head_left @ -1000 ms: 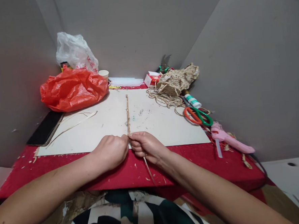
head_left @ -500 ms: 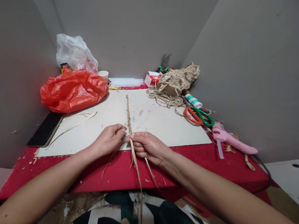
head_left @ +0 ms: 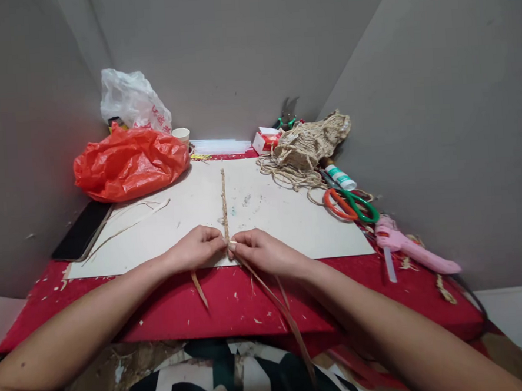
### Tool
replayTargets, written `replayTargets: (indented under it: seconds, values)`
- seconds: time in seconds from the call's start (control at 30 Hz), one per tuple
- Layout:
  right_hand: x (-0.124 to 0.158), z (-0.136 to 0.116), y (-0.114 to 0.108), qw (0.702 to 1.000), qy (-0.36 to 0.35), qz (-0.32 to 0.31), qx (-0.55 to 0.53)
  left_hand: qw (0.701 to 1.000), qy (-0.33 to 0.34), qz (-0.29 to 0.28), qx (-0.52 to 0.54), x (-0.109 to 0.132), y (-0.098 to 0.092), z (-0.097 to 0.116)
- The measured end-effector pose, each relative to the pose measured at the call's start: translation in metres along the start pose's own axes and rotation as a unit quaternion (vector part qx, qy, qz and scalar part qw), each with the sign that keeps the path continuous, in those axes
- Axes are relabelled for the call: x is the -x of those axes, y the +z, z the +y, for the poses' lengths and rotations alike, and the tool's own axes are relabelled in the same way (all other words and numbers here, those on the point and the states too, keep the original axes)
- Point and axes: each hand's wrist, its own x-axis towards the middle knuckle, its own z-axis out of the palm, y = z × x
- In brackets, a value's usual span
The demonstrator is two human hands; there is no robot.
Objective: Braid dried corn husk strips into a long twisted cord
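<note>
A thin tan braid of plant-fibre strips (head_left: 224, 206) lies straight away from me on the white board (head_left: 175, 242). My left hand (head_left: 200, 246) is closed at the braid's near end, thumb and fingers pinched on its left side. From the right, my right hand (head_left: 258, 249) pinches the same end, its fingertips almost meeting the left ones. A long loose fibre strip (head_left: 276, 303) trails from the right hand over the table edge towards my lap. A shorter strip end (head_left: 199, 289) hangs below the left hand. The exact grip points are partly hidden by the fingers.
A red plastic bag (head_left: 130, 162) and a phone (head_left: 81, 230) lie on the left. Scissors (head_left: 352, 204), a pink glue gun (head_left: 412, 248) and a bundle of tan cord (head_left: 313, 142) lie on the right. Cut strips (head_left: 130, 224) rest on the board.
My left hand has moved right and down to the braid's end. The long strip has swung right, from hanging straight down to slanting under the right hand.
</note>
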Motion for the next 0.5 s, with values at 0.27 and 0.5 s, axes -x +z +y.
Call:
replayTargets:
  seconds: [0.27, 0.5]
  values:
    - [0.011, -0.018, -0.007, 0.971, -0.033, 0.022, 0.235, 0.997, -0.024, 0.011, 0.073, -0.001, 0.007, -0.005]
    - [0.021, -0.020, 0.004, 0.993, -0.004, 0.028, 0.114, 0.995, -0.001, 0.038, 0.093, 0.000, 0.015, -0.010]
